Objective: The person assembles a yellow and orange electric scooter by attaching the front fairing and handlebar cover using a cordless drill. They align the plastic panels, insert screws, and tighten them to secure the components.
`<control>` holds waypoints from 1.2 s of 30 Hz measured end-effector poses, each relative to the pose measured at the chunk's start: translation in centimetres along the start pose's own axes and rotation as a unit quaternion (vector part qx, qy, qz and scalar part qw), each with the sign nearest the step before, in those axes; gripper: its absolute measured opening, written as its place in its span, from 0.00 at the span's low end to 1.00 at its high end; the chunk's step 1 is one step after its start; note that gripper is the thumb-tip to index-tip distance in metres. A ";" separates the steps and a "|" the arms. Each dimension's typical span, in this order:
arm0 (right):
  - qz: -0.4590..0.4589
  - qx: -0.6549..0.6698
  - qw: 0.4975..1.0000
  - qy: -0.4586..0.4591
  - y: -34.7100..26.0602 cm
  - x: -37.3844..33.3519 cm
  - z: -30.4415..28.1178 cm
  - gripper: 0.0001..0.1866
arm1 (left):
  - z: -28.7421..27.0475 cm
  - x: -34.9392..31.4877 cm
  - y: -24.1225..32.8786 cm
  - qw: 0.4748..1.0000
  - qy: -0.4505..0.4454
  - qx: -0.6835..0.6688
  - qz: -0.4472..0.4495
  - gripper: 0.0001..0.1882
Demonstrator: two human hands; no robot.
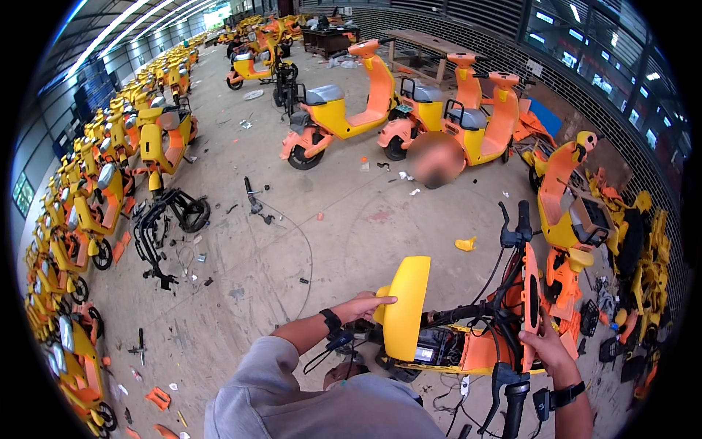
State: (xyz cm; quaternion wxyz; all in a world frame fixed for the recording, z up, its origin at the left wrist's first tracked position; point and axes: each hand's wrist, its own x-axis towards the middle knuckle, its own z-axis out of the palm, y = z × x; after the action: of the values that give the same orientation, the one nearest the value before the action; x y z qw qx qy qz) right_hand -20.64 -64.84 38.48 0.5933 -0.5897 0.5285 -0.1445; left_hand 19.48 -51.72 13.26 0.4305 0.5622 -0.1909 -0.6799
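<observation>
My left hand (360, 306) is closed on the edge of a yellow plastic cover (409, 304), thumb along its side. The cover stands upright at one end of a partly stripped scooter in front of me. Beside it, an open compartment (436, 350) shows dark parts and wiring. My right hand (547, 342) grips an orange panel (531, 307) with a dark slot, held at the handlebar (506, 300). Its fingers are partly hidden behind the panel. Bare cables and brake levers hang around the bar. An orange floor section (484, 353) lies between the compartment and the handlebar.
Several yellow and orange scooters stand ahead, one (336, 110) nearest the middle. A bare black frame (164, 223) lies to the left, near long scooter rows. Loose parts, including a yellow piece (466, 244), litter the concrete. Body panels (643, 263) are heaped along the right wall.
</observation>
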 end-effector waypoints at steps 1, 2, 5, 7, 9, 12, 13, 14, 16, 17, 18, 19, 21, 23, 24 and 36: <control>0.006 0.000 1.000 -0.006 -0.5 0.2 0.3 0.52 | 0.0 0.3 -0.5 0.999 0.045 0.026 0.007 0.21; 0.017 0.004 1.000 -0.009 -0.4 0.5 0.2 0.52 | 0.0 1.0 -1.1 0.995 0.086 0.056 0.009 0.23; 0.020 -0.007 1.000 -0.018 -0.5 0.8 0.1 0.51 | -1.7 4.0 -3.9 0.989 0.139 0.041 -0.014 0.23; 0.024 -0.011 1.000 -0.010 -0.9 0.4 0.3 0.51 | -1.3 4.5 -4.9 0.979 0.174 0.103 0.017 0.24; 0.018 -0.017 1.000 -0.002 -0.3 0.1 -0.2 0.52 | -1.1 5.1 -5.8 0.981 0.174 0.086 0.022 0.26; 0.021 -0.028 0.999 0.012 0.1 -0.7 -0.5 0.54 | -0.6 5.8 -6.9 0.970 0.208 0.106 0.062 0.25; 0.001 -0.026 1.000 0.006 0.0 -0.1 -0.4 0.53 | -0.9 6.0 -6.8 0.958 0.244 0.126 0.081 0.24; 0.013 -0.049 0.999 -0.001 -0.8 0.3 0.1 0.52 | -1.8 6.1 -7.9 0.959 0.248 0.099 0.100 0.22; 0.018 -0.017 1.000 0.003 -1.1 -0.1 0.2 0.53 | -1.1 5.7 -7.7 0.959 0.265 0.043 0.090 0.22; 0.019 -0.026 0.999 -0.014 -1.4 -0.1 0.0 0.55 | -1.5 5.5 -7.8 0.951 0.286 0.062 0.095 0.23; 0.037 -0.030 0.999 -0.009 -1.6 -0.1 0.2 0.57 | -2.0 5.1 -8.0 0.939 0.320 0.062 0.114 0.22; 0.029 -0.034 0.999 -0.004 -1.0 -0.1 -0.4 0.60 | -1.7 5.1 -8.0 0.922 0.356 0.060 0.137 0.20; 0.005 -0.014 1.000 0.003 -0.2 -0.1 -1.0 0.61 | -0.5 4.2 -6.5 0.924 0.343 0.055 0.157 0.18; -0.017 -0.019 1.000 0.010 0.0 -0.6 -1.6 0.62 | 1.4 2.7 -4.5 0.940 0.297 0.039 0.165 0.15; -0.016 -0.015 1.000 0.011 0.3 -0.5 -1.8 0.62 | 2.3 1.9 -3.0 0.952 0.257 0.026 0.163 0.13; -0.100 0.222 0.968 0.061 7.4 -4.0 -6.1 0.34 | 4.7 -1.9 -1.8 0.933 -0.010 -0.358 -0.018 0.14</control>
State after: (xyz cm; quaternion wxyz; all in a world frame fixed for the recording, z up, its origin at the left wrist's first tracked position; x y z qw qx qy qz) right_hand -30.46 -63.04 35.55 0.6585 -0.4829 0.4570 -0.3527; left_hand 14.44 -50.30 14.42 0.5893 0.3674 0.0712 -0.7160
